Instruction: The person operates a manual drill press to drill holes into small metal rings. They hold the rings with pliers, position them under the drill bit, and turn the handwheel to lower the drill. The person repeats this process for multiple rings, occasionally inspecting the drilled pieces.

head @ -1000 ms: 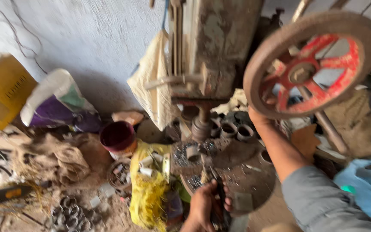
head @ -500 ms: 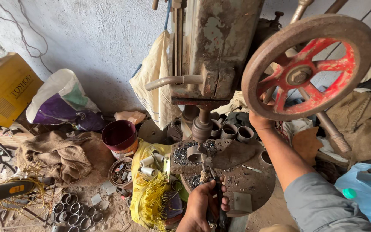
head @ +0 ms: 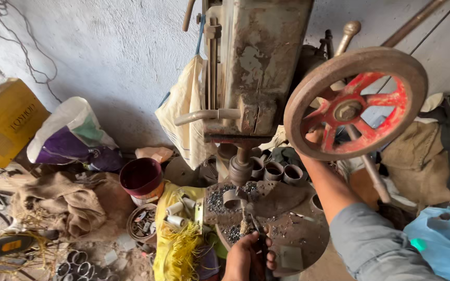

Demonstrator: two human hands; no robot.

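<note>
My left hand [head: 246,257] grips a dark pair of pliers [head: 259,239] at the bottom centre, and the jaws hold a short metal ring [head: 232,198] on the round drill table [head: 298,234] under the chuck [head: 241,169] of an old rusty drill press [head: 259,67]. My right hand [head: 314,136] reaches up behind the red-spoked handwheel [head: 355,104] and rests on its rim; the wheel hides the fingers. Metal chips lie around the ring.
Several metal rings [head: 274,170] stand behind the table and more [head: 79,268] lie on the floor. A maroon bucket [head: 141,178], a tin of small parts [head: 142,224], a yellow sack [head: 175,244], burlap [head: 58,200], a yellow box [head: 6,122] and a blue bag [head: 438,239] crowd the ground.
The view has risen and moved closer to the drill press. My left hand with the pliers has stayed at the table, and my right hand remains on the handwheel.
</note>
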